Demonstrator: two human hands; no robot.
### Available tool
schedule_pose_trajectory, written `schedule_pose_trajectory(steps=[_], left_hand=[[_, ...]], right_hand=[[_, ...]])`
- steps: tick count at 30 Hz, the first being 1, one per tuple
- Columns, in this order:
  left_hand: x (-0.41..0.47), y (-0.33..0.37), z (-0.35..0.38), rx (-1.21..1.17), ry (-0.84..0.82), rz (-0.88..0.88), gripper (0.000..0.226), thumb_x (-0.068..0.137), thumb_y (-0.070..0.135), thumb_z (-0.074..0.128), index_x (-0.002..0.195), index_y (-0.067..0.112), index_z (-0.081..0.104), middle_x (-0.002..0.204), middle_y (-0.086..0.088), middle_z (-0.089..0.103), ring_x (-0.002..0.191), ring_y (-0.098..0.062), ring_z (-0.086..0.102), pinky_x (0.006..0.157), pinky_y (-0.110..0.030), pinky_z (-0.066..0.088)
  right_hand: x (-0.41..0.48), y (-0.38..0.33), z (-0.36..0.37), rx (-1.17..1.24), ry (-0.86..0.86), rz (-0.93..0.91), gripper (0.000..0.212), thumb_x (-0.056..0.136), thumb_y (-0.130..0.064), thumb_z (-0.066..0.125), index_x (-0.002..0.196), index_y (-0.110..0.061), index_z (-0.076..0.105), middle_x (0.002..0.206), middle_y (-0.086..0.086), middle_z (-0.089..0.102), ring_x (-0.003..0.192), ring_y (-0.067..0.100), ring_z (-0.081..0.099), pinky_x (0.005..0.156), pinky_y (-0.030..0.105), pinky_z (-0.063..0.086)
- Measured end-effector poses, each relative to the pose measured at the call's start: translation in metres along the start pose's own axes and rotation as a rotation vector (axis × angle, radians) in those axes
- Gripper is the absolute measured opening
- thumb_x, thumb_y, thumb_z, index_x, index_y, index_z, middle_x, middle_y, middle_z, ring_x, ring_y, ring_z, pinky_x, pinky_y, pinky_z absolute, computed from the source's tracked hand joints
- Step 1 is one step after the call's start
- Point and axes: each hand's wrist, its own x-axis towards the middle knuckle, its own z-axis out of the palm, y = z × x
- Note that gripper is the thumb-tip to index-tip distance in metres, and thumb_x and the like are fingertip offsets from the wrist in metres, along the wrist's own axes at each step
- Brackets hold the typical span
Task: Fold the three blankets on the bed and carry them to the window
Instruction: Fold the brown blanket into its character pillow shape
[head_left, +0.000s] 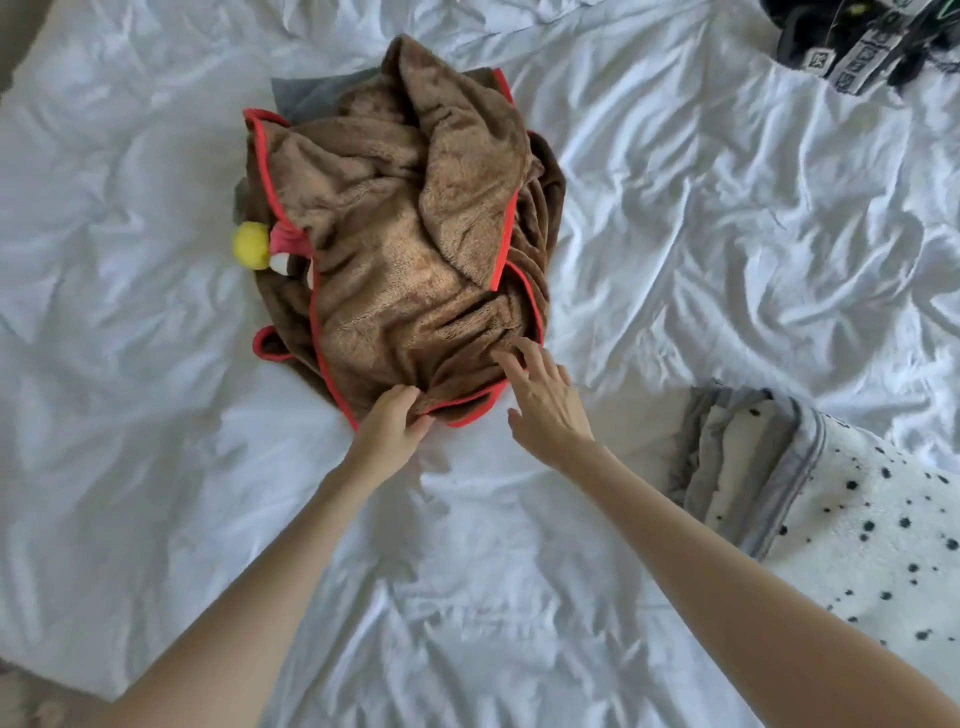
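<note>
A brown fleece blanket (405, 234) with a red trim lies crumpled in a heap on the white bed sheet (156, 441). My left hand (387, 421) pinches its near red edge. My right hand (545, 400) reaches over the same near edge with fingers spread, the fingertips touching the brown fleece. A grey blanket (311, 93) pokes out from under the far side of the heap. A white blanket with black spots and a grey border (852, 525) lies folded at the right.
A yellow pompom with pink and white bits (253, 246) sticks out at the left of the brown heap. A dark object with patterned straps (857, 47) lies at the far right corner. The sheet is wrinkled all around.
</note>
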Motion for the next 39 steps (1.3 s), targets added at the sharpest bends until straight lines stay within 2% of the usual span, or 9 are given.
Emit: schedule_pose_trajectory(steps=[5,9,13,17,23,29,31,36,39], left_hand=[[-0.008,0.018,-0.043,-0.010,-0.075,0.111,0.022,0.091,0.026,0.066,0.081,0.018,0.048,0.083,0.006,0.047,0.079,-0.011,0.046,0.070,-0.027,0.036],[-0.022,0.035,-0.071,0.013,-0.193,0.035,0.018,0.094,0.041,0.056,0.084,0.029,0.046,0.069,0.008,0.061,0.062,-0.006,0.057,0.062,-0.030,0.044],[-0.035,0.059,-0.098,-0.098,-0.153,0.070,0.018,0.098,0.040,0.050,0.087,0.026,0.048,0.058,0.005,0.058,0.048,-0.005,0.056,0.049,-0.020,0.042],[-0.040,0.084,-0.149,-0.124,-0.006,0.108,0.015,0.098,0.035,0.053,0.083,0.033,0.051,0.068,0.011,0.059,0.065,-0.005,0.058,0.066,-0.030,0.044],[-0.048,0.142,-0.241,-0.161,0.204,0.241,0.007,0.096,0.020,0.061,0.089,0.023,0.059,0.081,0.005,0.062,0.076,-0.003,0.058,0.070,-0.018,0.042],[-0.069,0.202,-0.316,-0.326,0.366,0.229,0.016,0.096,0.027,0.061,0.104,0.016,0.069,0.103,-0.008,0.070,0.101,-0.022,0.065,0.087,-0.028,0.053],[-0.077,0.225,-0.341,-0.370,0.434,0.263,0.014,0.096,0.032,0.059,0.095,0.021,0.069,0.093,-0.005,0.070,0.095,-0.023,0.066,0.076,-0.018,0.050],[-0.106,0.291,-0.394,-0.439,0.516,0.375,0.035,0.096,0.041,0.056,0.093,0.008,0.067,0.086,-0.011,0.069,0.081,-0.022,0.064,0.074,-0.031,0.049],[-0.131,0.331,-0.421,-0.440,0.497,0.467,0.035,0.093,0.045,0.059,0.095,0.011,0.066,0.080,-0.001,0.063,0.073,-0.010,0.060,0.063,-0.016,0.043]], right_hand=[[0.020,0.001,-0.012,-0.197,-0.120,-0.154,0.038,0.083,-0.022,0.065,0.120,-0.020,0.057,0.121,-0.002,0.060,0.129,0.018,0.044,0.120,0.036,0.006],[0.011,0.002,-0.028,-0.204,-0.164,-0.073,0.017,0.090,-0.029,0.053,0.095,-0.020,0.066,0.090,0.004,0.071,0.104,0.027,0.061,0.113,0.029,0.019],[-0.009,0.006,-0.067,-0.284,-0.164,-0.058,0.023,0.085,-0.036,0.051,0.093,-0.021,0.067,0.094,0.004,0.072,0.108,0.026,0.061,0.109,0.030,0.033],[-0.030,0.011,-0.126,-0.411,-0.198,-0.027,0.032,0.087,-0.047,0.050,0.091,-0.021,0.068,0.096,0.001,0.071,0.098,0.028,0.065,0.089,0.032,0.042],[-0.063,0.021,-0.205,-0.531,-0.144,0.073,0.024,0.089,-0.031,0.048,0.102,-0.023,0.065,0.104,0.000,0.071,0.107,0.018,0.063,0.116,0.033,0.018],[-0.089,-0.022,-0.286,-0.027,0.097,0.159,0.026,0.097,-0.032,0.049,0.102,-0.014,0.068,0.093,0.008,0.069,0.086,0.026,0.063,0.070,0.032,0.042],[-0.095,-0.046,-0.324,0.171,0.285,0.123,0.023,0.095,-0.025,0.056,0.099,-0.007,0.071,0.088,0.011,0.070,0.082,0.026,0.062,0.067,0.030,0.036],[-0.115,-0.122,-0.431,0.305,0.543,-0.091,0.020,0.094,-0.020,0.058,0.095,-0.005,0.071,0.087,0.012,0.071,0.086,0.027,0.063,0.080,0.039,0.046],[-0.131,-0.173,-0.482,0.318,0.578,-0.254,0.017,0.095,-0.020,0.058,0.096,-0.013,0.073,0.067,-0.002,0.060,0.065,0.012,0.052,0.063,0.024,0.040]])
